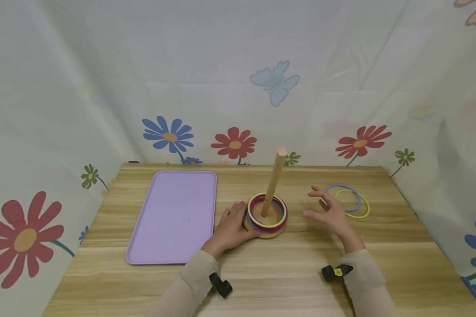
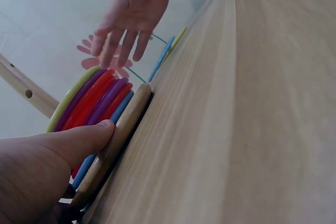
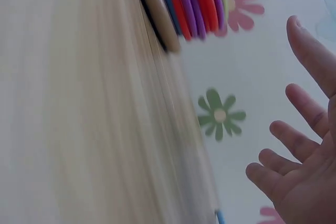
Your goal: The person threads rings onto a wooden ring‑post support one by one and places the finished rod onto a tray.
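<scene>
A round wooden base [image 1: 270, 235] with a tall upright peg [image 1: 275, 178] stands mid-table. Around the peg lies a stack of thin rings [image 2: 90, 102] in blue, red, purple and, on top, yellow-green. My left hand [image 1: 231, 230] grips the base from its left side, thumb at the front against the base and lowest ring; its other fingertips are mostly hidden in the left wrist view. To the right of the stack, my right hand [image 1: 330, 212] is raised above the table with fingers spread, holding nothing. Beyond it a loose blue ring [image 1: 340, 185] and a yellow-green ring [image 1: 368, 210] overlap.
A purple rectangular tray [image 1: 174, 215] lies on the left of the wooden table [image 1: 285, 277]. Curtains [image 1: 206, 53] printed with flowers and a butterfly hang behind the table and on both sides.
</scene>
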Available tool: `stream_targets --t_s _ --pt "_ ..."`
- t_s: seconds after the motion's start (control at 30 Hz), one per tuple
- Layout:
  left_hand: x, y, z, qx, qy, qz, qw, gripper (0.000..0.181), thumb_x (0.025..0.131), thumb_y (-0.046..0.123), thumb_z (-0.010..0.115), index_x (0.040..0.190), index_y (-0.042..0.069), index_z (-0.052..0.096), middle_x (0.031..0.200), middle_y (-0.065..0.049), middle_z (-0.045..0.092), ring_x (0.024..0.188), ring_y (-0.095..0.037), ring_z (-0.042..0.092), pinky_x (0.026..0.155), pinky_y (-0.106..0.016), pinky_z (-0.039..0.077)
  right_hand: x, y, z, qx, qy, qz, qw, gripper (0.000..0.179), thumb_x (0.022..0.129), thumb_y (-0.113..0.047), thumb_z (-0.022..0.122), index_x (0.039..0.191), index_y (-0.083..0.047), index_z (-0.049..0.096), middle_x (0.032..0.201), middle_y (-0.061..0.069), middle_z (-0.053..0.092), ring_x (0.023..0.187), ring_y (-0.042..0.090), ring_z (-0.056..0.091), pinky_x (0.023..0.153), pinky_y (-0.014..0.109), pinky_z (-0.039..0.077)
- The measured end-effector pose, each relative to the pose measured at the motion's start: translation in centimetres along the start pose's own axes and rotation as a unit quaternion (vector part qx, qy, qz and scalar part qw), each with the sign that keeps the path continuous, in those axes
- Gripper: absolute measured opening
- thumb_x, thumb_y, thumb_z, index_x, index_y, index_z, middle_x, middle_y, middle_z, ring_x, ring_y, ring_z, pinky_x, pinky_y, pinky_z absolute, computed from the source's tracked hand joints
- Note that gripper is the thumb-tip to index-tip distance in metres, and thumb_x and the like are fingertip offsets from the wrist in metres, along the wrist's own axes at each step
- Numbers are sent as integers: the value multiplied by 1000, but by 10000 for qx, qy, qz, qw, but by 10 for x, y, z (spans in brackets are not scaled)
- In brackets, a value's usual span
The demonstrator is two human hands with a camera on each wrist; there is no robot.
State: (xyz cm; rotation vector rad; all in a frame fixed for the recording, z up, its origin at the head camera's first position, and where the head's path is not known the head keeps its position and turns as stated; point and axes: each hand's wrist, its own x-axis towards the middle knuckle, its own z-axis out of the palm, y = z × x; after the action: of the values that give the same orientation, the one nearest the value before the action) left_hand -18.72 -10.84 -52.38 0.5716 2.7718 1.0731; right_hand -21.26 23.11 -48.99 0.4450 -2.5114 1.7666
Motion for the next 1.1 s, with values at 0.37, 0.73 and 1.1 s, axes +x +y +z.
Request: stream_targets --t_s 0.37,0.73,1.1 --pt "1 -1 2 -31 47 55 10000 106 90 56 79 167 4 27 170 -22 29 161 -35 18 130 -55 8 -11 22 -51 -488 874 561 9934 63 89 -9 86 139 11 54 164 26 37 155 42 27 125 62 24" --pt "1 -1 2 -11 96 15 10000 106 89 56 80 166 4 29 170 -22 30 161 -35 19 130 -54 8 -21 31 -92 -1411 1249 1070 9762 69 97 -29 80 150 7 51 167 31 29 154 55 20 122 71 20" --pt "1 2 0 -8 75 32 10000 104 90 53 80 166 4 29 169 -22 30 160 -37 19 130 -56 8 -25 48 -103 -2048 347 1217 9706 48 107 -19 63 140 15 55 158 47 24 146 67 22 116 78 21"
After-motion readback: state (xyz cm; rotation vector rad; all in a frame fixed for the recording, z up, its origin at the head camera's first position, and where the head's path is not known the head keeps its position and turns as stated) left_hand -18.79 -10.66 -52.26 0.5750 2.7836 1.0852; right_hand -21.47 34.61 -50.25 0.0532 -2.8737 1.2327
